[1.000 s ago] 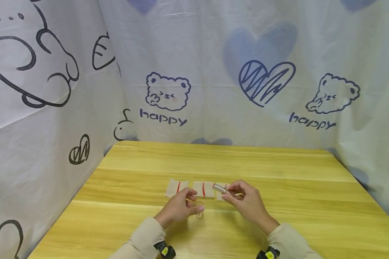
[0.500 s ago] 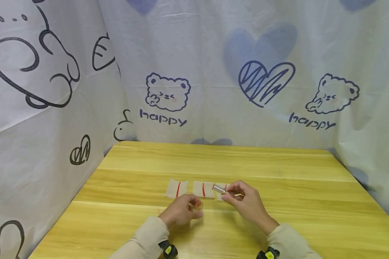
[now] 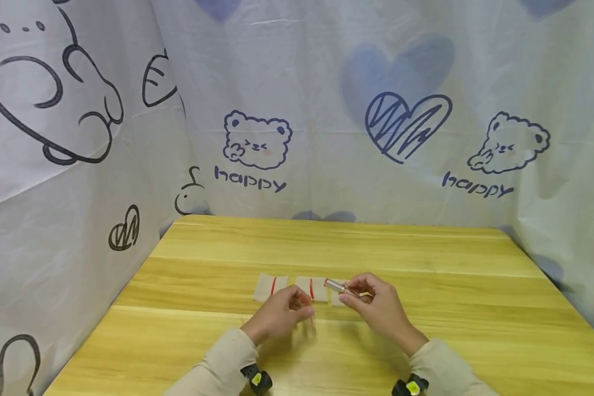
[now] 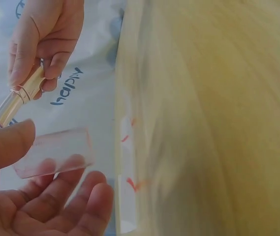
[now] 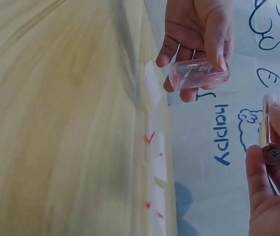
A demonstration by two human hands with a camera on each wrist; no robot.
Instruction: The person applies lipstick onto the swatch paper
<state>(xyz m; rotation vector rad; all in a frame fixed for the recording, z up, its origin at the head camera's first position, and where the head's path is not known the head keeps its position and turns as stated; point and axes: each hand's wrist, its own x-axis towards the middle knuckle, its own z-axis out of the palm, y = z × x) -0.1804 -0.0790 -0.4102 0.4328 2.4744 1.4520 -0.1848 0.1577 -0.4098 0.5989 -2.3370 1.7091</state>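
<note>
My left hand (image 3: pixel 279 314) holds a clear lipstick cap (image 4: pixel 56 153) between thumb and fingers. The see-through cap lies across the fingertips in the left wrist view and looks blurred in the head view. To its right, my right hand (image 3: pixel 382 308) pinches a lipstick (image 3: pixel 334 285) by its base, with the silver tube and red tip pointing left. The dark round bottom of the lipstick shows in the right wrist view. Cap and lipstick are apart, both above the table. Behind the hands lie a left paper piece (image 3: pixel 263 287) and a middle paper piece (image 3: pixel 303 284), each with a red line.
A third paper piece (image 3: pixel 337 301) is mostly covered by the right hand and lipstick. All of it lies on a wood-grain table (image 3: pixel 218 242). White printed curtains (image 3: pixel 326 165) stand along the table's back and sides.
My left hand has turned the cap in its fingers, first drawing in, then lifting slightly and moving a little right. The right hand keeps the lipstick almost still.
</note>
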